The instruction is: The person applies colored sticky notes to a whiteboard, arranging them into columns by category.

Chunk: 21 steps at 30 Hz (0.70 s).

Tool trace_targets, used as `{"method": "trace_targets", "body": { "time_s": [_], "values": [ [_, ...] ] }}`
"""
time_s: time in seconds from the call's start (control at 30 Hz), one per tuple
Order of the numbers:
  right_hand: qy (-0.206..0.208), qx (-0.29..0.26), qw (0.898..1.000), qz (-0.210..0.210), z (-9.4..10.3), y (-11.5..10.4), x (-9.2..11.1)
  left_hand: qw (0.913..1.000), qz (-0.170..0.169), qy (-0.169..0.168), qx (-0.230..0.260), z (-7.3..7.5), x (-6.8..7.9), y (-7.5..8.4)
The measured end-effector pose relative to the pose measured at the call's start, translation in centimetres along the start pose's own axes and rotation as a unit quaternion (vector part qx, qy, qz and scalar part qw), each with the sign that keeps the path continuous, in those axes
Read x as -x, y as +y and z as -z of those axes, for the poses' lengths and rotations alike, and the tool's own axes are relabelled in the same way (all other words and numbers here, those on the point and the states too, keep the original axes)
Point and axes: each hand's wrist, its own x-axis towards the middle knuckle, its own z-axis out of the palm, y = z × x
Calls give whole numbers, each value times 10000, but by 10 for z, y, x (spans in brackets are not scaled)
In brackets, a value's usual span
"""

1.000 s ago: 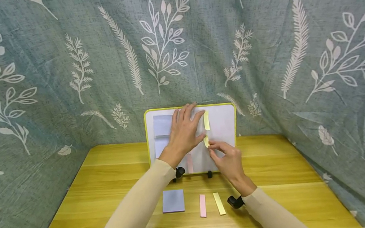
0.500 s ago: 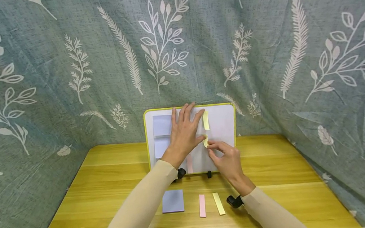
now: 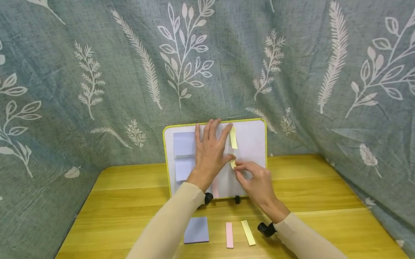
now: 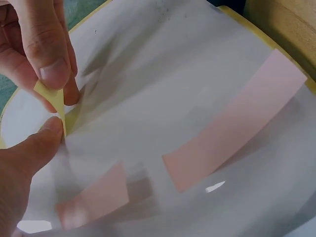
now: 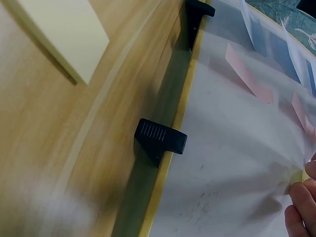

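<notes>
A small whiteboard [image 3: 251, 142] with a yellow rim stands upright. My left hand [image 3: 209, 154] is spread over it, fingers extended, its index fingertip near the top of an upper yellow sticky strip [image 3: 233, 138]. Below that, my right hand [image 3: 258, 180] pinches the lower end of a second yellow sticky strip [image 4: 58, 101] between thumb and fingers. The left thumb [image 4: 47, 133] presses this strip's other end on the board; the strip bends away from the surface. Pink sticky strips [image 4: 234, 123] are stuck to the board, partly hidden by my left hand in the head view.
Blue sticky notes [image 3: 183, 144] are on the board's left side. Black stand feet [image 5: 160, 136] hold its lower edge. In front on the wooden table [image 3: 126, 219] lie a blue note pad [image 3: 195, 230], a pink strip pad [image 3: 229, 235] and a yellow strip pad [image 3: 248, 233]. Patterned cloth [image 3: 121, 71] hangs behind.
My right hand has shifted slightly left with the pinched yellow strip, closer to the left thumb. The left hand stays almost in place on the board.
</notes>
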Motion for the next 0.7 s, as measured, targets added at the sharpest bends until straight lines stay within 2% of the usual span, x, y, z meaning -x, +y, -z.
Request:
{"method": "trace_targets", "body": {
  "time_s": [0.33, 0.7],
  "values": [
    [-94, 92, 9998, 178, -1, 2, 0, 9993, 184, 315, 103, -6, -2, 2],
    [-233, 97, 9994, 253, 1, 4, 1, 9981, 302, 329, 425, -7, -4, 5]
  ]
}}
